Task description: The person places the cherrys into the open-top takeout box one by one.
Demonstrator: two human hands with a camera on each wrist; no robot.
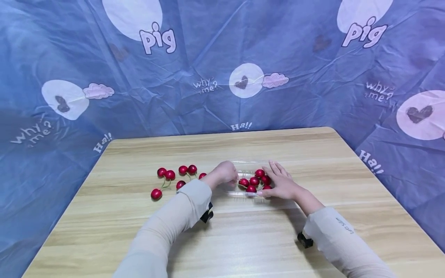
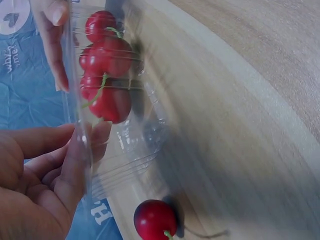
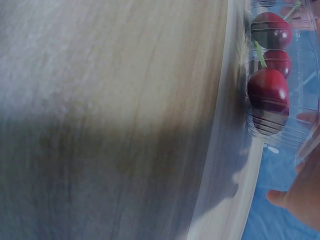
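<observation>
A clear plastic box (image 1: 240,194) stands on the table with several red cherries (image 1: 254,181) inside, some with green stems. At its left end, my left hand (image 1: 226,172) has curled fingers, and its thumb and fingertips pinch the rim in the left wrist view, close to a cherry (image 2: 114,106). One fingertip shows through the plastic there. My right hand (image 1: 282,184) grips the box's right end, thumb at the near side and fingers at the far side. In the right wrist view only part of that hand (image 3: 302,195) shows beside the box.
Several loose cherries (image 1: 156,194) with stems lie left of the box on the wooden table (image 1: 243,239). One loose cherry (image 2: 155,220) lies near the box's left end. A blue printed cloth (image 1: 208,104) hangs behind the table.
</observation>
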